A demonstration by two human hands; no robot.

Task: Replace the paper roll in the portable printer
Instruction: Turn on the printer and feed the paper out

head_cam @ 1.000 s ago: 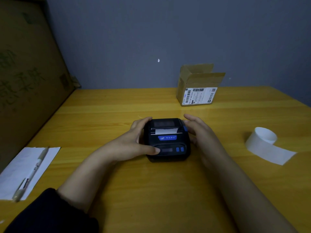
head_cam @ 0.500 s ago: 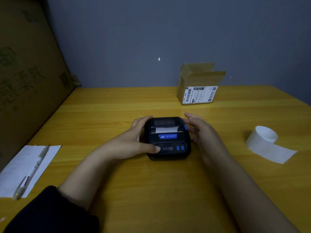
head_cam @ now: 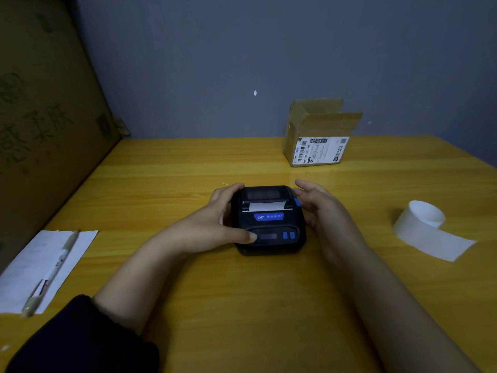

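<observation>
Your left hand [head_cam: 215, 224] has its grip curled round the small black portable printer [head_cam: 269, 219], mid yellow wooden counter [head_cam: 242, 305]. Your right hand [head_cam: 322, 211] is at its 3 o'clock side, grip relaxed open, holding nothing. The loose white paper roll [head_cam: 425, 224] sits well out at 3 o'clock.

Both forearms are stretched forward. The left hand [head_cam: 215, 224] is curled round the printer [head_cam: 269, 219], with the thumb laid across its front. The right hand [head_cam: 320, 208] is held just beside its right side, fingers straight and relaxed.
</observation>
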